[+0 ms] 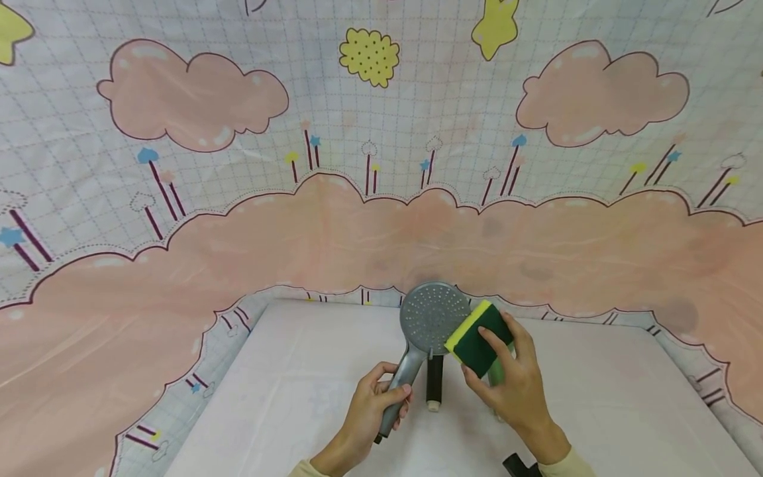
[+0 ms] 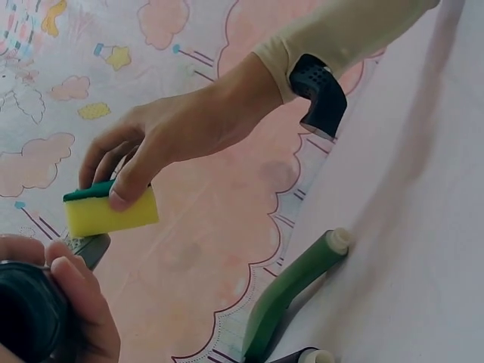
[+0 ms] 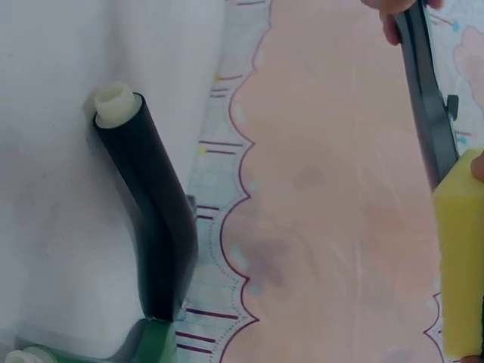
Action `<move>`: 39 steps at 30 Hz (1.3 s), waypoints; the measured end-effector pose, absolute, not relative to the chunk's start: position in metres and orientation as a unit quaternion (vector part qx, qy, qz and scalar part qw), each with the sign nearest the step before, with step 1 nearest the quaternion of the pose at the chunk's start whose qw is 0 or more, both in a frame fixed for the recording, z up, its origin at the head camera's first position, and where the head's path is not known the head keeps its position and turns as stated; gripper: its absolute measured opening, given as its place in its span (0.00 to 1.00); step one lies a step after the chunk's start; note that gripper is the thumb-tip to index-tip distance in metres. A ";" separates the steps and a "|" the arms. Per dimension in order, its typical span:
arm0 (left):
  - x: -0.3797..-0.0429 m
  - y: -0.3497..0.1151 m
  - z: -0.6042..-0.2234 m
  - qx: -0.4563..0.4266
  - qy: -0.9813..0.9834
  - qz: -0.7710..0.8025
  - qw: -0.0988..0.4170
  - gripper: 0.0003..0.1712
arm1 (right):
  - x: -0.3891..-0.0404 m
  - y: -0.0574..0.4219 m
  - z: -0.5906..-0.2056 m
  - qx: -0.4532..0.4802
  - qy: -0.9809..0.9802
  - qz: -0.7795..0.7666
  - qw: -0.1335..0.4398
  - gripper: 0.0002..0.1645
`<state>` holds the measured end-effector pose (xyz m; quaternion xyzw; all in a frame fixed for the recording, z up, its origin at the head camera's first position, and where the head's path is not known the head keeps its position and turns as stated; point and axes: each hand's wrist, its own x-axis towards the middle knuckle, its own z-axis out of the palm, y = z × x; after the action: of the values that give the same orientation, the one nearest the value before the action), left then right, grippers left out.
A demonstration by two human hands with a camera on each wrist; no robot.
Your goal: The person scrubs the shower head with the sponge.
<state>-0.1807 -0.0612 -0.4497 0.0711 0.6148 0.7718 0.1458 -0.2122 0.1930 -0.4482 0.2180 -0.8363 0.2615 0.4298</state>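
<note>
My left hand grips a grey shower head by its handle, raised over the white table with the nozzle face turned towards me. A two-layer sponge, dark green on one side and yellow on the other, is pinched in my right hand. The sponge's yellow side lies against the right edge of the shower head. In the right wrist view the grey handle runs up to my left fingers, and the yellow sponge partly covers the shower head.
Behind the held things, a black handle with a cream threaded end rests on the white table. Beside it lies a similar green handle. A black device sits at my right wrist. A cloud-patterned sheet surrounds the table.
</note>
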 end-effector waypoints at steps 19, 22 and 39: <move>-0.179 -0.062 -0.451 0.075 0.633 0.759 0.132 0.23 | -0.206 0.184 -0.453 0.261 -0.851 0.232 0.392 0.39; -0.179 -0.062 -0.451 0.081 0.635 0.757 0.130 0.23 | -0.208 0.186 -0.450 0.263 -0.847 0.232 0.399 0.39; -0.177 -0.060 -0.454 0.111 0.635 0.753 0.135 0.23 | -0.216 0.193 -0.440 0.231 -0.822 0.257 0.453 0.39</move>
<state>-0.1767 -0.0600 -0.4539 0.1111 0.6346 0.7528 0.1347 -0.2164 0.1928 -0.4397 0.2310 -0.8217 0.2574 0.4530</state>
